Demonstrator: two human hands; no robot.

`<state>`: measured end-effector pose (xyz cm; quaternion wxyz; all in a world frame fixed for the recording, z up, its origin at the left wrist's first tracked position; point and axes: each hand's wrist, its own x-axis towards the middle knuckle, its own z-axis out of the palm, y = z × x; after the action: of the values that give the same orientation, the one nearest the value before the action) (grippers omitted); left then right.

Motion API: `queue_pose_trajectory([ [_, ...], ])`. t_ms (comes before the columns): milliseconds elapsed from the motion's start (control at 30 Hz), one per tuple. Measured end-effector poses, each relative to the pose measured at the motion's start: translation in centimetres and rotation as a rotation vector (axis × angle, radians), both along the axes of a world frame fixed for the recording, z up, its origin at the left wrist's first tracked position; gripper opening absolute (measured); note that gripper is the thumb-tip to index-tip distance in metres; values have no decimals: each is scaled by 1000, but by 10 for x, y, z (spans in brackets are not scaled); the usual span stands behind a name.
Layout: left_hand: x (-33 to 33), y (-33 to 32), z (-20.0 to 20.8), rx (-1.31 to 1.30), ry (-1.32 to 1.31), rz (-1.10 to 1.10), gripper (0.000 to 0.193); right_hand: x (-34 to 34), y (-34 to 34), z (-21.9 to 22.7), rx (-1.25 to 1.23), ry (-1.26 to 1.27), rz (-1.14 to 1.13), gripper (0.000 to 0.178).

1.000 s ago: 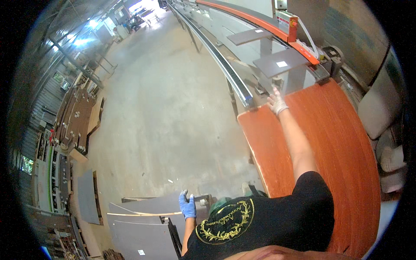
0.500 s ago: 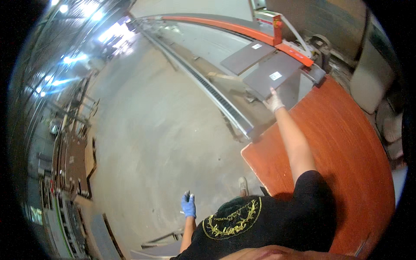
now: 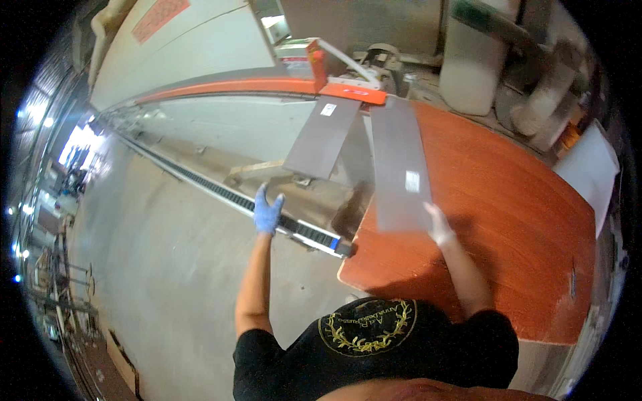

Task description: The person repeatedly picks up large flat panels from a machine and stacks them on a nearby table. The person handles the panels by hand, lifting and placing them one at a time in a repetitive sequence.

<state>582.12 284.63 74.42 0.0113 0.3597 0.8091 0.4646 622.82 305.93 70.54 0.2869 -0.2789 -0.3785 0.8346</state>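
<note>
A grey panel (image 3: 400,144) with a white label lies partly on the reddish-brown wooden table (image 3: 515,200), its far end close to the orange machine edge. My right hand (image 3: 439,225), in a pale glove, holds this panel at its near right corner; the fingers are slightly blurred. A second grey panel (image 3: 324,140), also labelled, lies to the left, with its far end against the orange part. My left hand (image 3: 268,210), in a blue glove, is raised with thumb and fingers apart. It holds nothing and is nearest to the second panel's near end.
A long machine with an orange rail (image 3: 221,87) runs off to the far left. Parallel to it, a narrow black roller track (image 3: 221,194) ends beside the table's left edge. Past the machine stand ducts and a pale container (image 3: 475,73). Concrete floor (image 3: 160,267) lies to the left.
My right hand has drawn the nearer panel to the right and onto the table, turning it away from the other panel. My left hand has risen from low down towards the panels. The view has swung right.
</note>
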Motion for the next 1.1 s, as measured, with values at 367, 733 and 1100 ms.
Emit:
queue_pose_trajectory([
  [367,-48,157,-93,-224,-1164,-479,71,211,-141,-5,-42,-441,-204,59],
  [733,303,41,-54,-151,-695,-745,55,203,-60,-46,95,-198,157,55],
  [1100,481,-43,-59,-280,-591,-357,74,230,-95,1,358,-295,139,58],
])
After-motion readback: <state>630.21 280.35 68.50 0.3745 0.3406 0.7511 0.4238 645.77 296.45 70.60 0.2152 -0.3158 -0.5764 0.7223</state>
